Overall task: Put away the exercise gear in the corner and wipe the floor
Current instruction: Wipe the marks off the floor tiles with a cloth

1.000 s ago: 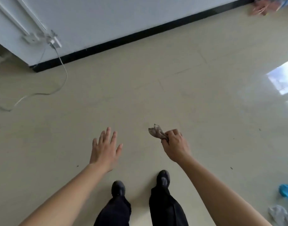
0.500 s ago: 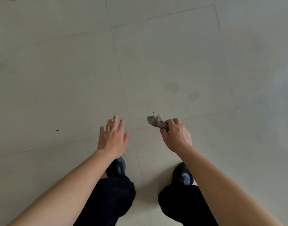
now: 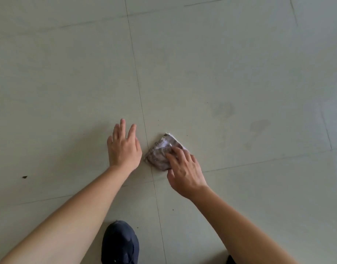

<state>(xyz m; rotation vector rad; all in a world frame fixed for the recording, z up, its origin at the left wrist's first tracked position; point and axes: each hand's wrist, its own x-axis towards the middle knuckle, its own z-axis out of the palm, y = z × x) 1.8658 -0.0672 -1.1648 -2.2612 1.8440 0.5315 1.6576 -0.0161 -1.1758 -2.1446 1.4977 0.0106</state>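
A crumpled grey-brown cloth [image 3: 160,152] lies flat on the pale tiled floor [image 3: 221,63], just right of a tile seam. My right hand [image 3: 183,168] presses down on the cloth's near right part with fingers spread and fairly straight. My left hand [image 3: 123,147] is open, fingers extended, flat on or just above the floor to the left of the cloth, not touching it. No exercise gear is in view.
Faint dark smudges [image 3: 259,125] mark the tile to the right of the cloth. A small dark speck [image 3: 24,177] lies on the floor at the left. My dark shoe [image 3: 120,242] stands at the bottom middle.
I have bent down close to the floor. The right hand, which pinched the cloth in the air, now presses it onto the tile. The left hand has lowered toward the floor.
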